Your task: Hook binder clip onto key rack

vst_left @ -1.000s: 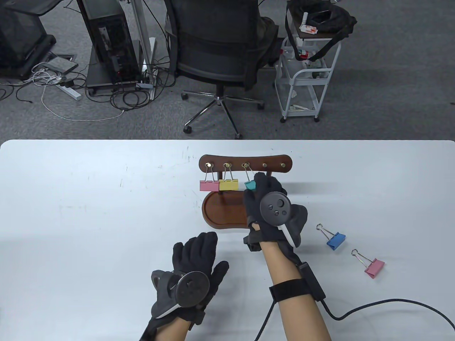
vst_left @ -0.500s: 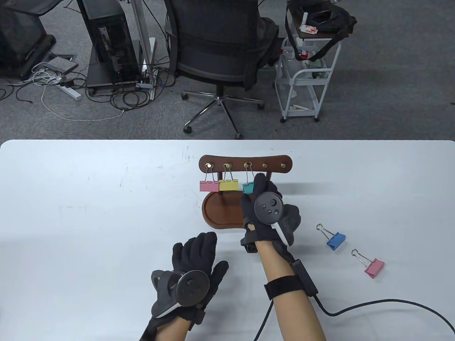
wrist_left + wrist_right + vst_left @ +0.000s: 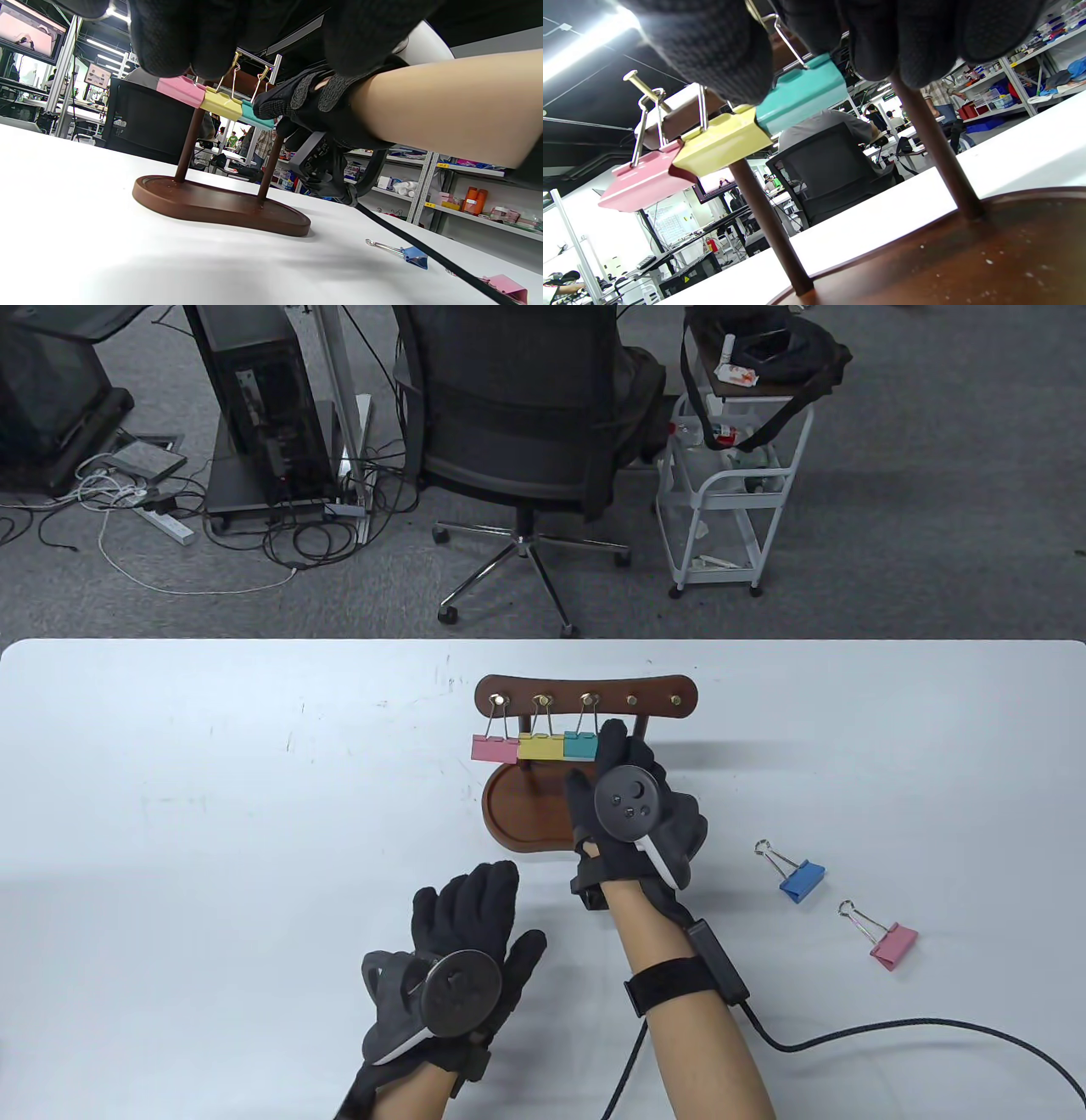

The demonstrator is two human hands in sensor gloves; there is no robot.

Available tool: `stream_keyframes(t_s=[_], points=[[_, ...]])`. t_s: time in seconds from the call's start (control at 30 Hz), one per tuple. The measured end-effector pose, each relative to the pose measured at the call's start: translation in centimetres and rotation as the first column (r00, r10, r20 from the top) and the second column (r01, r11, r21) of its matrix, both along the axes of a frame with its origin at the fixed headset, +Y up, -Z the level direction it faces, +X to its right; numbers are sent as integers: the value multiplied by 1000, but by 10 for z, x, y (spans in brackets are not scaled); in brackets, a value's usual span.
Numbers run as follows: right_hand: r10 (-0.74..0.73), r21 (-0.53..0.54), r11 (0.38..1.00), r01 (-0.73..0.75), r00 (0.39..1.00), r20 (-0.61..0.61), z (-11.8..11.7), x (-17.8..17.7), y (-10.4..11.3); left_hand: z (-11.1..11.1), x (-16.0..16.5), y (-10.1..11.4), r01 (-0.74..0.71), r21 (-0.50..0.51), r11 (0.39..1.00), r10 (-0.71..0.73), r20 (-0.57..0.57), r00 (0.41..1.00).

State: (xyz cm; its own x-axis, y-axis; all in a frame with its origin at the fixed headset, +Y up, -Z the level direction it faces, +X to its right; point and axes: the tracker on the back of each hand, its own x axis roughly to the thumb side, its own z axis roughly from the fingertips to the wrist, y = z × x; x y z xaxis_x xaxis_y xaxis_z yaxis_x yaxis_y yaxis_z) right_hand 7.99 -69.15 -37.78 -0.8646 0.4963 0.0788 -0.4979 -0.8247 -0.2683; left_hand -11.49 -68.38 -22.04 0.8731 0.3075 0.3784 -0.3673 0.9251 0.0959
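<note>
On the third hook of the key rack (image 3: 585, 695), a teal binder clip (image 3: 580, 746) with silver wire handles is hanging, touching the yellow clip (image 3: 540, 747); the right hand (image 3: 632, 806) is touching it, grip unclear, while the left hand (image 3: 454, 950) is resting flat, fingers spread.

place: lab/office | evidence: office chair (image 3: 517, 415); computer tower (image 3: 263, 398); stocked shelving (image 3: 458, 186)

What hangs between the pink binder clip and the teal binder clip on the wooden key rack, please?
A yellow binder clip hangs there, flanked by the pink binder clip and teal binder clip; the table view shows it.
</note>
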Motion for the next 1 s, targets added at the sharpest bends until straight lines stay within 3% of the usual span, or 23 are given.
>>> stream_keyframes(t_s=[0.53, 1.0], points=[[-47, -26, 999, 46, 997, -68, 11, 26, 17, 0, 0, -1, -14, -12, 1000, 14, 6, 1000], [-107, -10, 994, 107, 991, -85, 37, 86, 63, 0, -2, -2, -13, -18, 1000, 13, -1, 1000]])
